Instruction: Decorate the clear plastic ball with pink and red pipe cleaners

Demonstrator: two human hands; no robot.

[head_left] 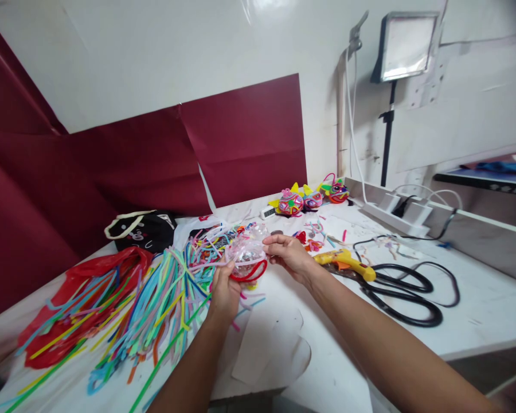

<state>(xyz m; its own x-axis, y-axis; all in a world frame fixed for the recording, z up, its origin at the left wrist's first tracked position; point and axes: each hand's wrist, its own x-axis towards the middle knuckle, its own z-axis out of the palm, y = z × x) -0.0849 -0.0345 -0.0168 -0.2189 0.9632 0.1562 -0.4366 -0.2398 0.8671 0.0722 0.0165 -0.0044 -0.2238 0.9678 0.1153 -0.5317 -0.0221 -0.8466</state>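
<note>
Above the table, both hands meet at a clear, crinkled plastic piece with a red pipe cleaner looped along its underside. A pale pink pipe cleaner crosses it and sticks out to the left. My left hand is closed on its lower left side, thumb on top. At the upper right of the plastic, my right hand has its thumb and fingertips pinched together at the edge. Whether the plastic is a ball or a bottle part I cannot tell. Many loose pipe cleaners spread beside my left hand.
A yellow glue gun and coiled black scissors-like loops or cable lie to the right. Finished fish-like pipe cleaner figures stand at the back. A red plastic bag, black bag, power strip and lamp surround the work.
</note>
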